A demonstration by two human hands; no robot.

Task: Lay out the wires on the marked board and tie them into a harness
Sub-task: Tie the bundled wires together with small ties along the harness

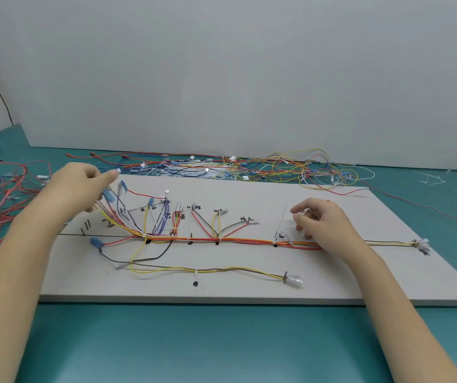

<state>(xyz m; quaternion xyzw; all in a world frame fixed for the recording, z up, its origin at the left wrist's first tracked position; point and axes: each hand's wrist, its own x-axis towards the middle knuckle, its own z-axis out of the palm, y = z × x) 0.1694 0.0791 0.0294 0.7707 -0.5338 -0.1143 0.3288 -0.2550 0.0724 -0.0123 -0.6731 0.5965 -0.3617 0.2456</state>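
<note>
A pale marked board (249, 288) lies flat on a teal table (194, 341), filling the middle of the frame, with handwritten labels and black dots along its drawn lines. The main wire bundle (238, 240), mostly red, orange and yellow, runs left to right across the board's centre, bound at several points by white cable ties (280, 236), one of which stands with its tail upright right of centre. Short branches (210, 222) rise from the bundle toward the labels, ending in small terminals. A lower branch (208, 270) of yellow and brown wires curves across the near part of the board to a clear connector (295, 280) at lower centre right; another connector (422, 244) ends the thin wires at the board's right edge. The left hand (75, 186), at upper left of the board, is blurred, its fingers curled around a fan of wires with blue terminals (109, 195) lifted off the surface. The right hand (321, 219), right of centre, rests on the bundle with fingers loosely bent; whether it pinches anything cannot be told. Loose spare wires (277, 167) lie heaped beyond the board's far edge, and red wires (9, 194) spread at far left. A grey wall (222, 64) stands behind.
</note>
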